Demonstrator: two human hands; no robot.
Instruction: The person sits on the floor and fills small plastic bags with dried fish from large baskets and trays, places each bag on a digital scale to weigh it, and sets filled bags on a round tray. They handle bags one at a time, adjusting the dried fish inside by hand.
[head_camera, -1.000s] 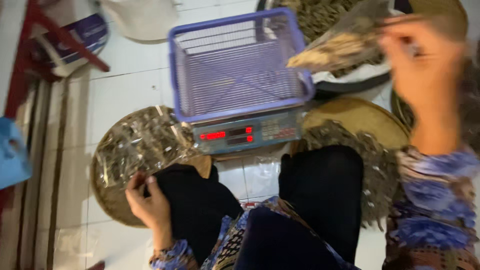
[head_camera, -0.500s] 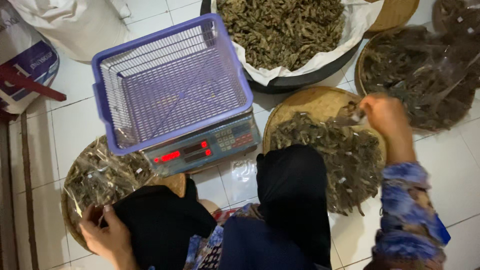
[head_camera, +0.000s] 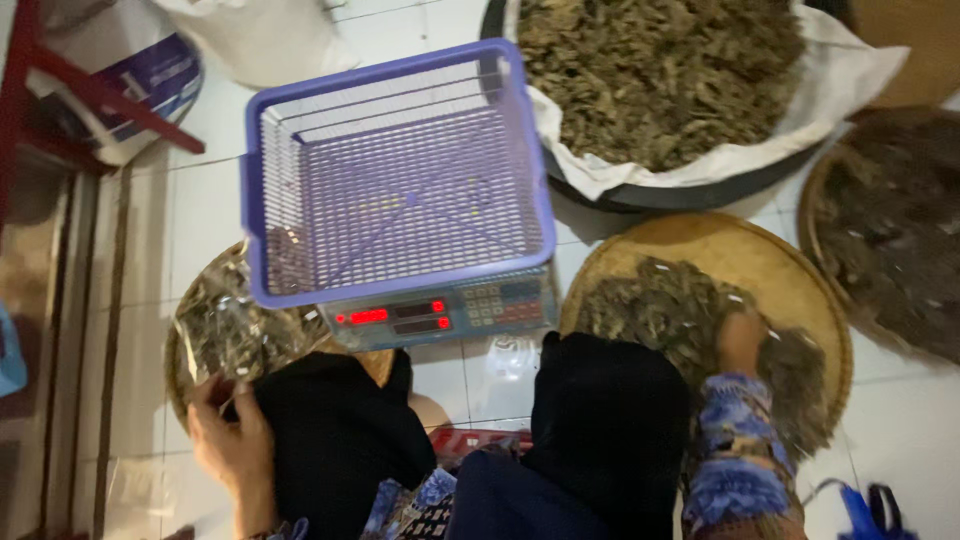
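Resting by the knee, left hand (head_camera: 232, 440) pinches a clear packet (head_camera: 222, 335) at the left woven tray's (head_camera: 178, 372) near rim | empty purple mesh basket (head_camera: 400, 170) sits centred on the digital scale (head_camera: 440, 312), open white floor tiles (head_camera: 200, 190) behind | right hand (head_camera: 742, 342) buried in dried leaves (head_camera: 660, 310) on the right woven tray (head_camera: 720, 245), grip not visible, rim close.
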